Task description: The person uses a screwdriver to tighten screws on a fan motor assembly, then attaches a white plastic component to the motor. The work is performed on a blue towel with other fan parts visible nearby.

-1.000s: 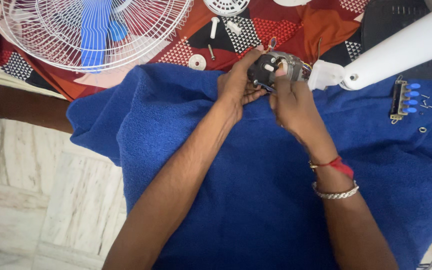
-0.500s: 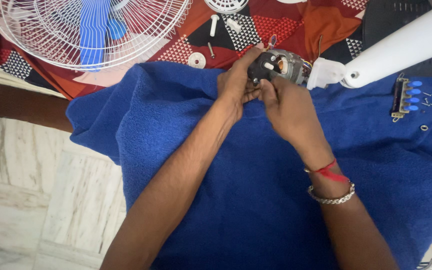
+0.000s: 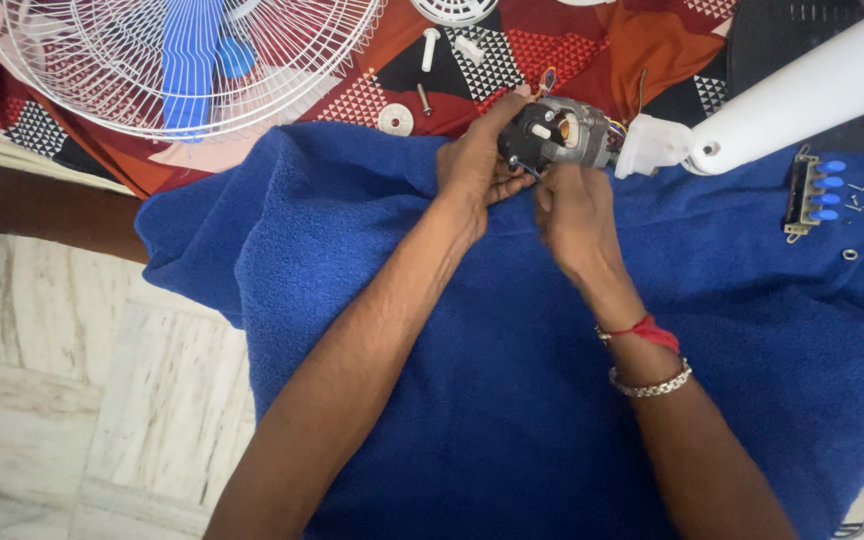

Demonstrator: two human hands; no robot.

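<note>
- At the far edge of the blue towel (image 3: 512, 380), both hands meet on a small grey fan motor (image 3: 564, 133), which lies between the towel and the red patterned cloth (image 3: 592, 40) beyond it.
- The left hand (image 3: 479, 160) has its grip clamped on the motor's near end, thumb and fingers wrapped around the dark front plate where the short shaft sticks out.
- The right hand (image 3: 572, 205) sits just beside it, fingertips pinched together at the motor's lower edge; whatever small part they pinch is hidden by the fingers.
- The right wrist wears a red thread (image 3: 642, 328) and a metal bracelet (image 3: 652, 382).
- A white fan neck and pole (image 3: 792, 100) joins the motor on its right side and runs off to the upper right corner.
- Further right on the towel lie a switch block with blue buttons (image 3: 814, 190) and a few loose screws (image 3: 857, 205), well apart from the hands.
- On the patterned cloth behind the motor lie white plastic pegs (image 3: 430, 45), a white round washer (image 3: 395, 120) and a bolt (image 3: 422, 98).
- A white wire fan guard (image 3: 282, 70) with blue blades (image 3: 187, 60) inside it fills the upper left.
- Everything rests on a low table; its dark wooden edge (image 3: 42, 205) shows at left.
- Pale marble floor tiles (image 3: 72, 400) lie below.
</note>
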